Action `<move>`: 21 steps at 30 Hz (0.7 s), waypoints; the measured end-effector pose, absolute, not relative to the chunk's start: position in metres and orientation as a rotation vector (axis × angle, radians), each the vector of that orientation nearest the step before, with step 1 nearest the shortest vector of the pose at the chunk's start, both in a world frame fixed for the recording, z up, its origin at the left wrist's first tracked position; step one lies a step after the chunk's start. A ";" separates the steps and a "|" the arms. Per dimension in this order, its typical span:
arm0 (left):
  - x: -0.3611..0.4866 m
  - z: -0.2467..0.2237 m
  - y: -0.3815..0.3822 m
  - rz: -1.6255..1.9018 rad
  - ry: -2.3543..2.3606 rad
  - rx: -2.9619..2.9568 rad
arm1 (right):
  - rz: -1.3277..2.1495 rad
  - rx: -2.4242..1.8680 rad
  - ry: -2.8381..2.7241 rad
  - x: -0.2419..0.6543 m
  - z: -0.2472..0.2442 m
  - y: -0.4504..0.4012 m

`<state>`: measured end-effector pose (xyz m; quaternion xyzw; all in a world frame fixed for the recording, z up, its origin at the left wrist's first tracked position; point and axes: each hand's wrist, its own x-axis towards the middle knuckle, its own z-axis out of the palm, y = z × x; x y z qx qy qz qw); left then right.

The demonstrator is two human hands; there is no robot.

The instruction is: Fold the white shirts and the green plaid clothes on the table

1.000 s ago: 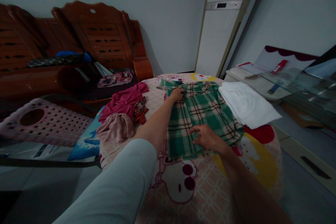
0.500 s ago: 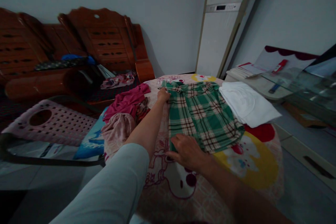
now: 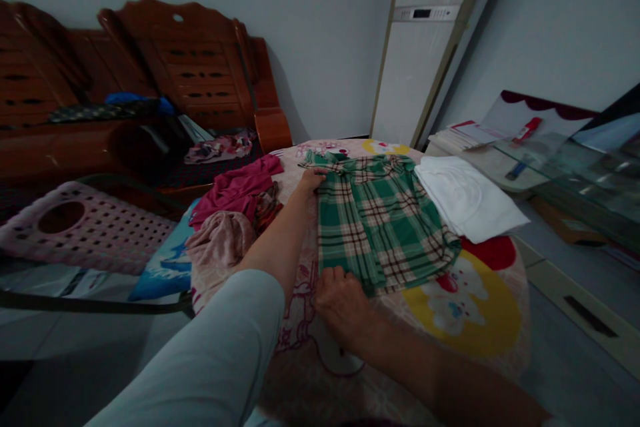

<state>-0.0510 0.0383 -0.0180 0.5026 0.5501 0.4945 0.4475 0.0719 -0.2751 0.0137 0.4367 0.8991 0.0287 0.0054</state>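
A green plaid shirt (image 3: 380, 213) lies spread on a round table with a patterned pink cloth (image 3: 300, 373). My left hand (image 3: 311, 181) reaches to the shirt's far left edge, its fingers closed on the fabric there. At the near left corner of the hem, my right hand (image 3: 345, 307) is curled with its fingers gripping the cloth; the fingertips are hidden. A folded white garment (image 3: 467, 197) sits against the shirt's right side.
Left on the table are a magenta garment (image 3: 237, 190) and a crumpled dusty-pink cloth (image 3: 220, 240). A pink woven-seat chair (image 3: 100, 233) stands beside the table. Wooden armchairs (image 3: 195, 73) line the wall. A glass-topped stand (image 3: 575, 160) is at the right.
My right hand has moved slightly left and its fingers have closed on the hem corner. My left hand stays at the shirt's far left edge. The view has shifted slightly.
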 end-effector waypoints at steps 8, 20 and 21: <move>-0.054 -0.006 0.043 1.211 1.542 1.504 | -0.119 1.450 2.911 0.083 0.018 -0.256; -0.115 0.006 0.035 1.169 1.706 1.557 | -0.294 1.212 3.116 0.034 0.023 -0.256; -0.118 0.005 0.035 1.138 1.748 1.584 | -0.294 1.199 3.120 0.029 0.021 -0.255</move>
